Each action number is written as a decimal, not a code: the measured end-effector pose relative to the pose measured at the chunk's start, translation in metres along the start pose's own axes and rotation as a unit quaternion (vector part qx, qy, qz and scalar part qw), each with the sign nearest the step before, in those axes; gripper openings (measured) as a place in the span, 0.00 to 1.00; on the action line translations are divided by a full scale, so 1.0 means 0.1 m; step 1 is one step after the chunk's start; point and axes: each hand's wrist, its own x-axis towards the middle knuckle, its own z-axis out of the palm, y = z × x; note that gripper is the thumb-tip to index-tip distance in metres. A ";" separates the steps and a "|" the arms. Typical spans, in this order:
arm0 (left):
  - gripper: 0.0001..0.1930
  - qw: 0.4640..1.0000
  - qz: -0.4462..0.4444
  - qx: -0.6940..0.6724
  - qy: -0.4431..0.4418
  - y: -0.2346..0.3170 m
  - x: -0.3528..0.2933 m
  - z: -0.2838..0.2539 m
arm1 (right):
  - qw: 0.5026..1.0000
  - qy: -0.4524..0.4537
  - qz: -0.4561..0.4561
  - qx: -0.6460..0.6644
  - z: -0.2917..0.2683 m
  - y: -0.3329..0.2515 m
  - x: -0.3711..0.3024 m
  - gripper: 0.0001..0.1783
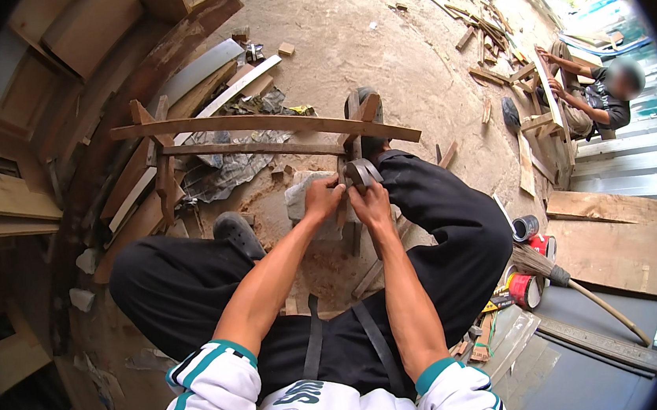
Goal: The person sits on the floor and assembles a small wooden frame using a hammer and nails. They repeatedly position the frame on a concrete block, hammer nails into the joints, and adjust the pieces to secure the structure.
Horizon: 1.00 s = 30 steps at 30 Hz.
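Before me stands a frame of brown wooden bars (pixel 257 123), with a long top rail, a thinner rail below it and crossed legs at both ends. Close to its right end, my left hand (pixel 323 198) is closed, its fingertips pressed to a narrow upright wooden piece (pixel 340 171). Right beside it, my right hand (pixel 370 203) has its fingers wrapped around the lower side of a dark rounded object (pixel 361 172); its exact kind does not show. The two hands nearly touch. Below them a pale block (pixel 298 197) is partly hidden by my forearms.
Wood boards and scraps (pixel 132 180) are piled on the left beside a crumpled grey sheet (pixel 234 170). A broom (pixel 544 263) and paint cans (pixel 522 287) stand at the right. Another person (pixel 607 99) handles a wooden frame at the far right. My sandal (pixel 238 236) is near the block.
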 end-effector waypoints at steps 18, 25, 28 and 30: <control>0.22 0.999 -0.044 0.024 -0.001 0.04 -0.01 -0.09 | 0.992 0.074 -0.063 0.085 -0.15 -0.52 0.04 0.10; 0.23 0.997 -0.066 0.010 -0.047 0.09 0.08 0.02 | 0.995 -0.025 -0.037 -0.084 0.05 0.08 0.09 0.18; 0.23 0.999 -0.021 0.042 -0.016 0.01 0.06 -0.04 | 0.999 0.005 0.033 -0.002 0.00 -0.11 0.13 0.19; 0.23 0.999 -0.037 0.033 -0.019 0.07 0.05 -0.08 | 0.984 0.137 -0.107 0.042 -0.07 -0.31 0.17 0.15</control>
